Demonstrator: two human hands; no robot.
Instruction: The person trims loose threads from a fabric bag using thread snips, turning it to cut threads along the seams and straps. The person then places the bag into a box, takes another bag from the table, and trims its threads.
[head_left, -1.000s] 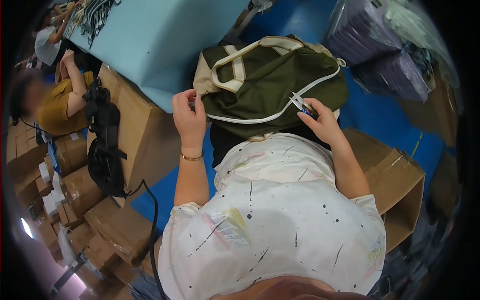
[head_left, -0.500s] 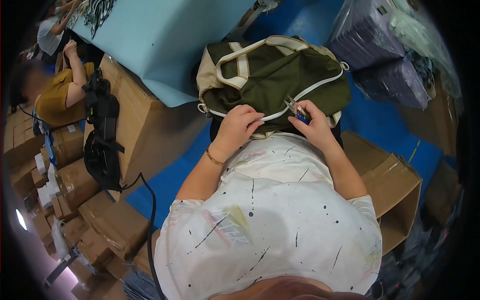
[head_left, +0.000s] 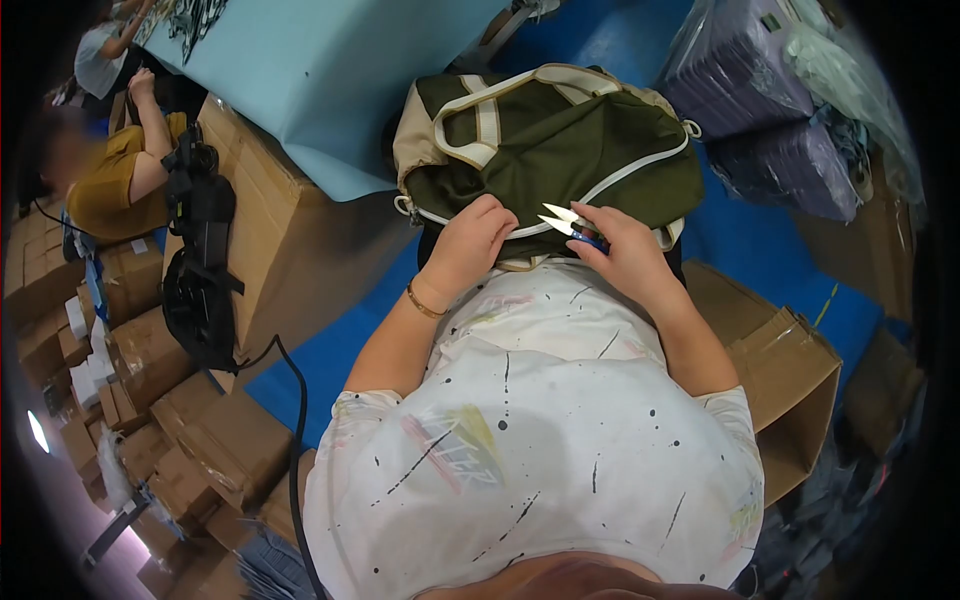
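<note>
An olive-green duffel bag (head_left: pixel 545 125) with cream end panels and straps lies in front of my body. A white zipper (head_left: pixel 636 176) curves across its near side. My left hand (head_left: pixel 468 243) is closed at the bag's near edge, its fingertips pinching the fabric beside the zipper. In my right hand (head_left: pixel 628 252) is a pair of thread snips (head_left: pixel 568 221) with blue handles. Their two blades are spread apart and point left, towards my left fingers. Whether a thread lies between the blades is too small to tell.
A table with a light blue cover (head_left: pixel 330 90) stands ahead on the left, near a cardboard box (head_left: pixel 270 190) with black straps (head_left: pixel 200 240). Plastic-wrapped purple bundles (head_left: pixel 745 90) are at the upper right. An open carton (head_left: pixel 780 370) sits right. A seated co-worker (head_left: pixel 120 190) is at left.
The snips have swung from pointing up to pointing left, with their blades now plainly spread. My left hand has shifted slightly left and up, still pinching the bag's edge.
</note>
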